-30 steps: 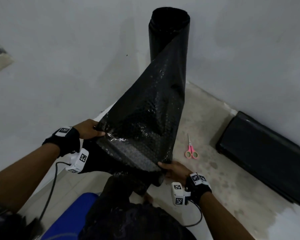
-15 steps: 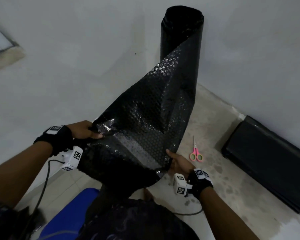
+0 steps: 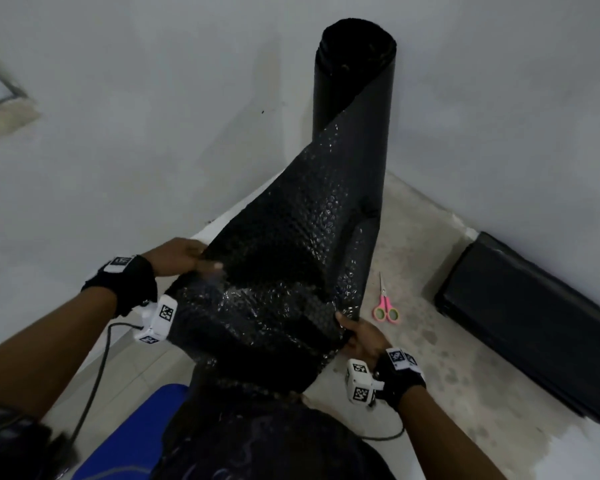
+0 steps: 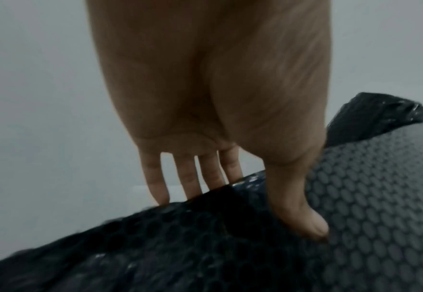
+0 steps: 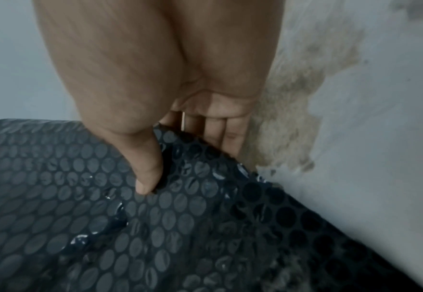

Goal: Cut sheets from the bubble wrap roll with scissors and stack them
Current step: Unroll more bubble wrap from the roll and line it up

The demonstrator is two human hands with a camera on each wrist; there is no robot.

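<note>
A tall roll of black bubble wrap [image 3: 355,77] stands upright in the corner of the room. A long sheet [image 3: 284,271] runs off it toward me. My left hand [image 3: 184,256] pinches the sheet's left edge, thumb on top [image 4: 302,221] and fingers behind. My right hand [image 3: 359,336] pinches the right edge the same way, thumb [image 5: 146,177] pressed into the bubbles. Pink-handled scissors [image 3: 384,303] lie on the floor just right of the sheet, beyond my right hand.
A flat stack of black sheets [image 3: 534,323] lies along the right wall. Grey walls meet behind the roll. A blue object [image 3: 125,434] sits at the bottom left near my body, and a cable [image 3: 97,368] trails from my left wrist.
Both hands have kept their hold and pulled the sheet farther off the roll toward me. The view has shifted a little to the left, so the roll sits farther right.
</note>
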